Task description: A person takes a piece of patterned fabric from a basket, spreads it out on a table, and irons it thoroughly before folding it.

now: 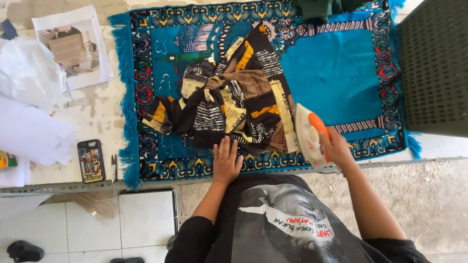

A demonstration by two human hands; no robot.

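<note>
A crumpled patterned cloth (234, 97) in black, yellow and brown lies on a blue patterned rug (336, 73) spread over the table. My left hand (226, 160) rests flat, fingers apart, on the near edge of the cloth. My right hand (336, 148) grips the orange handle of a white electric iron (308, 136), which stands tilted at the cloth's right edge, near the front of the rug.
A phone (90, 160) and a small pair of snips (113, 168) lie left of the rug near the table's front edge. White papers and a printed sheet (73, 46) cover the far left. A dark green perforated crate (434, 63) stands at the right.
</note>
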